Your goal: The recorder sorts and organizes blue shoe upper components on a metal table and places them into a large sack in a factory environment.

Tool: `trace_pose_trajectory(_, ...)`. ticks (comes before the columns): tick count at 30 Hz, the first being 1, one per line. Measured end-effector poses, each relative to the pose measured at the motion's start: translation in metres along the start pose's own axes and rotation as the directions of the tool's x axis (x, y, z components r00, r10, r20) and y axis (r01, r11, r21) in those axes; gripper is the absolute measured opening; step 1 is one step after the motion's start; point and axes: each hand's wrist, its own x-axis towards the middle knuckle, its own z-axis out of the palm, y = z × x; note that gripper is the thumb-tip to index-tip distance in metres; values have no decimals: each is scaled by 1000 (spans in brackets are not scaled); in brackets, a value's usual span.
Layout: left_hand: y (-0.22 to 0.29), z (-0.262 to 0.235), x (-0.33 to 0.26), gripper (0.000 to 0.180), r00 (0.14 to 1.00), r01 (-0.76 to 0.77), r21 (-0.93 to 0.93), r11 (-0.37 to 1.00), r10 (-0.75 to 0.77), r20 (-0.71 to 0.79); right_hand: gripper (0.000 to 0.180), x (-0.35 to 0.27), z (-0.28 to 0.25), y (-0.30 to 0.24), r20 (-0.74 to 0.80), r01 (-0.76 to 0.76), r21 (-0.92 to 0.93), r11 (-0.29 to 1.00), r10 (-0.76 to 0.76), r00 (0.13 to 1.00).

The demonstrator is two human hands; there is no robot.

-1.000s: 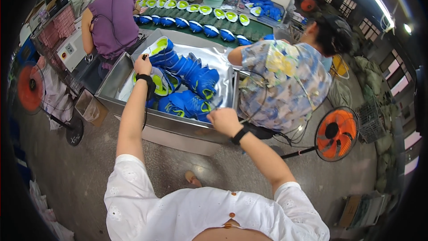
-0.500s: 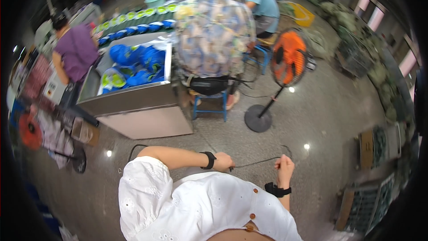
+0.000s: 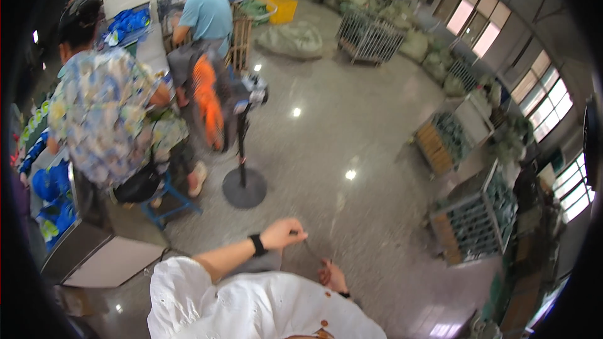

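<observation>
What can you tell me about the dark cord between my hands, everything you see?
The dark cord is thin and looks flexible, its surface too blurred to name the material. A short stretch slants between the left hand and the right hand, seen against the grey floor. Both hands appear to pinch it; I can't make out its ends.

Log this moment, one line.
left hand: gripping dark cord | right hand: gripping same cord | orange stand fan: upright on floor
</observation>
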Motion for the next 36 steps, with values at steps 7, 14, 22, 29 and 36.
trace_pose_trajectory(7, -2, -26, 164, 30, 884, 467, -623, 628, -354, 306, 27, 115, -63, -140, 5, -40, 339, 940, 41, 999)
trace_pose_trajectory(14, -41, -58, 323, 32, 856, 498, -620, 607, -227, 465, 24, 240, -52, -241, -180, -13, 32, 999, 19, 983)
trace_pose_trajectory(22, -118, -106, 494, 23, 849, 516, -623, 588, -448, 281, 30, 421, 21, -417, -15, 12, -919, 393, -66, 998)
trace_pose_trajectory(29, -164, -157, 622, 31, 846, 497, -530, 687, -518, 123, 40, 501, 173, -629, 613, 593, -752, -288, 25, 789)
trace_pose_trajectory(36, -258, -247, 708, 21, 798, 75, -792, 606, -512, -316, 40, 580, 362, -687, 863, 362, -496, 789, 401, 307)
